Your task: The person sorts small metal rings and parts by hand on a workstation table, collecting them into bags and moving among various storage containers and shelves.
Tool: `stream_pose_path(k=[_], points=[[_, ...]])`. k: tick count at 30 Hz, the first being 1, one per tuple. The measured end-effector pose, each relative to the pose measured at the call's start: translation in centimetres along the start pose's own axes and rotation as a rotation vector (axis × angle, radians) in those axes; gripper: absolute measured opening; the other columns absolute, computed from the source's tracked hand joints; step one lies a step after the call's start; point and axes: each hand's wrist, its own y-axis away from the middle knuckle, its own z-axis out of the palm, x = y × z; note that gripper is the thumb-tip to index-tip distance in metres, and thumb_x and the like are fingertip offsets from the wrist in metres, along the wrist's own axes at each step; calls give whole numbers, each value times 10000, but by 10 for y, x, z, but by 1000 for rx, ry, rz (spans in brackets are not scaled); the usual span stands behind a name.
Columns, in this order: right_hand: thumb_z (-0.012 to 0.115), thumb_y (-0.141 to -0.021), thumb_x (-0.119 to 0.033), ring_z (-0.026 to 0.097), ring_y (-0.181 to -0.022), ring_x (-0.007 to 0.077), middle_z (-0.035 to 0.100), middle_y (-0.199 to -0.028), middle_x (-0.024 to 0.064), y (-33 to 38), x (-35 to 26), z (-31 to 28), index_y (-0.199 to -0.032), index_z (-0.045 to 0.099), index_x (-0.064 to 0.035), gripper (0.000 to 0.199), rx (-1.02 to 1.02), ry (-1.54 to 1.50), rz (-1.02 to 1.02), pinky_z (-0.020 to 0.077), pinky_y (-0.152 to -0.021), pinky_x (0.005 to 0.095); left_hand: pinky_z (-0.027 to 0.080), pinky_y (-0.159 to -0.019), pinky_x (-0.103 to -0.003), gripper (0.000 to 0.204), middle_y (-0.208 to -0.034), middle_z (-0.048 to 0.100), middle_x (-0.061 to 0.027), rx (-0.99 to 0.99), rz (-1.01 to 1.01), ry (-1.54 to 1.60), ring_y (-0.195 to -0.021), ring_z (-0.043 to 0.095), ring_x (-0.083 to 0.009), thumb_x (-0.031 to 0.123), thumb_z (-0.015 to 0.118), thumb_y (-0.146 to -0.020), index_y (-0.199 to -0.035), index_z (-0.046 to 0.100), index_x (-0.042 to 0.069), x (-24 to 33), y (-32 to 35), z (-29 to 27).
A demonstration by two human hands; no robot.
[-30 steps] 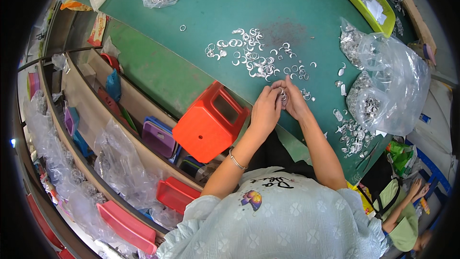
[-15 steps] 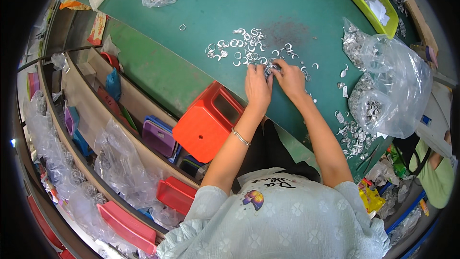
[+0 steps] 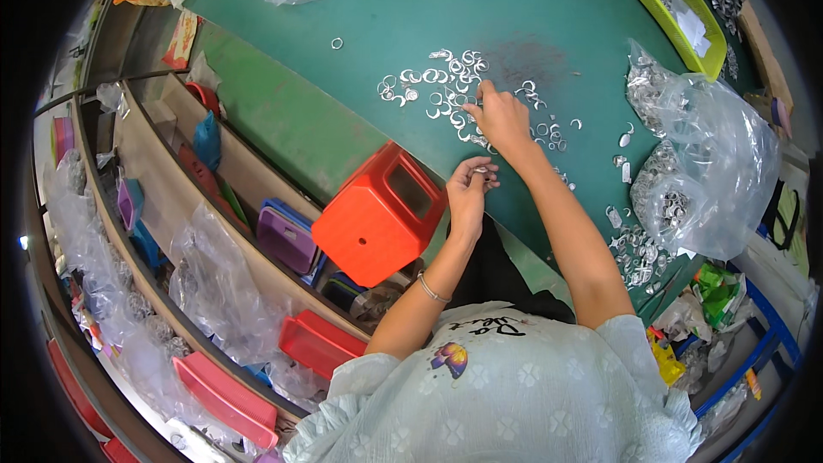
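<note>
Loose silver rings (image 3: 446, 103), some of them open bands, lie scattered on the green tabletop (image 3: 411, 17). My right hand (image 3: 506, 124) reaches over the right side of this spread. Its thumb and index finger are apart and touch down among the rings, with nothing visible between them. Close to the table's near edge, my left hand (image 3: 468, 201) is held with its fingers curled. A small silver piece, apparently a ring, shows at its fingertips; whatever else lies in the palm is hidden.
Clear plastic bags (image 3: 720, 163) of silver pieces lie at the right, near more loose pieces (image 3: 639, 257). A yellow-green basket (image 3: 677, 13) stands at the far right. A red stool (image 3: 369, 231) sits left of my left arm, beside shelves with bins (image 3: 321, 345).
My left hand has drawn back from the rings toward the table's near edge, with a small silver piece in its fingers. My right hand has moved slightly farther in over the rings.
</note>
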Motion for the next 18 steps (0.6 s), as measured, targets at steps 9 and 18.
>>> stream_pose_path(k=[9, 18], points=[[671, -717, -207, 565, -616, 207, 566, -637, 79, -3, 37, -19, -720, 552, -20, 222, -230, -454, 12, 451, -563, 329, 485, -730, -260, 225, -908, 577, -98, 66, 50, 134, -802, 559, -138, 1, 424, -866, -1057, 530, -55, 16, -2, -5], [545, -811, -81, 526, -515, 105, 563, -708, 75, 9, 48, -38, -825, 461, -56, 89, -386, -1507, 44, 369, -408, 196, 478, -745, -248, 226, -927, 596, -111, 25, 2, 10, -794, 573, -143, 9, 433, -882, -1074, 527, -64, 19, -11, -12]])
